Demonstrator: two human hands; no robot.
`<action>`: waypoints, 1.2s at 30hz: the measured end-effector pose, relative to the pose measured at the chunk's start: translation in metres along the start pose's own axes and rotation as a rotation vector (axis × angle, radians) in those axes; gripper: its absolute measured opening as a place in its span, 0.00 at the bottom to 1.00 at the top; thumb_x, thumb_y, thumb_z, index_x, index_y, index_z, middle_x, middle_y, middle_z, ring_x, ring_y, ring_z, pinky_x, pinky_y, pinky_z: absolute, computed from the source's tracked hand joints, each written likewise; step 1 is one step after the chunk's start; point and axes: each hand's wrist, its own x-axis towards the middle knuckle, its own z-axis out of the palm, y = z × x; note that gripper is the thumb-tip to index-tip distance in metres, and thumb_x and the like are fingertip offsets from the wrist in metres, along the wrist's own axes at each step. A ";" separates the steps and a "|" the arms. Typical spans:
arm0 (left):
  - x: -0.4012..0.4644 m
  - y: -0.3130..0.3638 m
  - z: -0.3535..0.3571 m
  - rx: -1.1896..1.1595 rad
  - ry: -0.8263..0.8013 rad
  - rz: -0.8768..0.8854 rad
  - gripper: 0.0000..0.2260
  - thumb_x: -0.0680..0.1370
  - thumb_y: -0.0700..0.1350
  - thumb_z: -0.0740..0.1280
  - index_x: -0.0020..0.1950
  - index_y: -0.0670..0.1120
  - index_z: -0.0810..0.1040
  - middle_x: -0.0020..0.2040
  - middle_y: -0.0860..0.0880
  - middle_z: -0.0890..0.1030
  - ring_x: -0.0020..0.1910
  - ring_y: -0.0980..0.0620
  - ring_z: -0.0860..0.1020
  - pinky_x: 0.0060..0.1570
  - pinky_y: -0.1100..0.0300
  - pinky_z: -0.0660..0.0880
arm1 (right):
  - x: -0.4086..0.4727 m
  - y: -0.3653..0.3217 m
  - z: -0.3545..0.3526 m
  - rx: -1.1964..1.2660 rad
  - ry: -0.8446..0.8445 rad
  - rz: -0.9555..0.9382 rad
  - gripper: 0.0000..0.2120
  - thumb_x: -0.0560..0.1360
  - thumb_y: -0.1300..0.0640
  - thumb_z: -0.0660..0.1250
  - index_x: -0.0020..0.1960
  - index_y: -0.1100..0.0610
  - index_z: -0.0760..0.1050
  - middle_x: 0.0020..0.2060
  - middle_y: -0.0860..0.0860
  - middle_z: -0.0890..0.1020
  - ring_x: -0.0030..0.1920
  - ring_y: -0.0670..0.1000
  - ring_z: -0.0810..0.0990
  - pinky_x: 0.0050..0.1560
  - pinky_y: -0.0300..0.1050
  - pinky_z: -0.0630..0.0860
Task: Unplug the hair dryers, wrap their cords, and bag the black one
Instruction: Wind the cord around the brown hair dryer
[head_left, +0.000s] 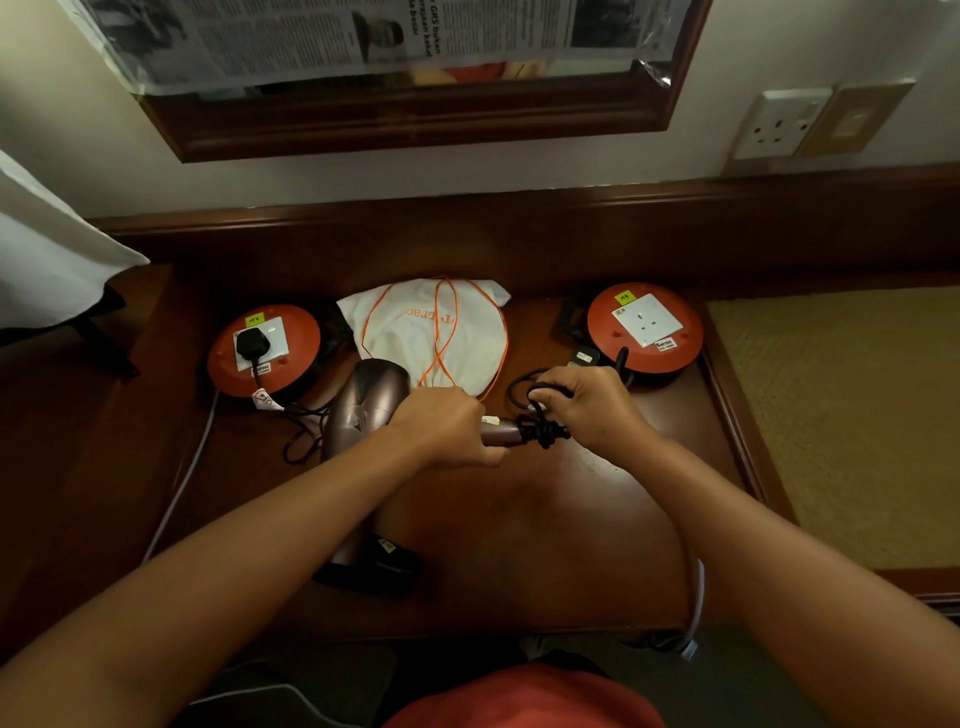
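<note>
A glossy bronze-pink hair dryer lies on the dark polished wooden worktop. The left grip curls round its handle, the right grip pinches a loop of its black rubbery cord, bunched at the handle's end. Both forearms reach forward, wrists near each other. Just behind lies a white cloth bag with orange drawstrings, between two round orange extension reels; the left one carries a black plug.
</note>
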 end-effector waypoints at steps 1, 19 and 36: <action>0.000 0.001 0.000 0.006 0.009 0.016 0.23 0.70 0.69 0.63 0.39 0.48 0.74 0.34 0.50 0.73 0.34 0.49 0.73 0.34 0.59 0.67 | 0.001 0.001 0.001 -0.002 -0.002 0.006 0.07 0.76 0.59 0.67 0.44 0.61 0.81 0.36 0.56 0.82 0.38 0.55 0.80 0.41 0.54 0.78; -0.011 0.019 -0.018 -0.176 0.157 0.023 0.19 0.71 0.68 0.63 0.43 0.52 0.75 0.38 0.51 0.78 0.42 0.49 0.78 0.38 0.57 0.69 | 0.002 0.038 -0.008 0.545 -0.291 0.501 0.05 0.76 0.64 0.65 0.44 0.63 0.80 0.31 0.60 0.74 0.26 0.51 0.68 0.26 0.40 0.65; -0.028 0.013 -0.031 -0.275 0.118 0.057 0.19 0.70 0.67 0.66 0.31 0.56 0.65 0.29 0.55 0.71 0.35 0.53 0.73 0.35 0.59 0.66 | -0.012 0.028 0.002 0.591 -0.225 0.407 0.11 0.79 0.61 0.62 0.44 0.68 0.77 0.31 0.58 0.71 0.27 0.48 0.67 0.27 0.40 0.62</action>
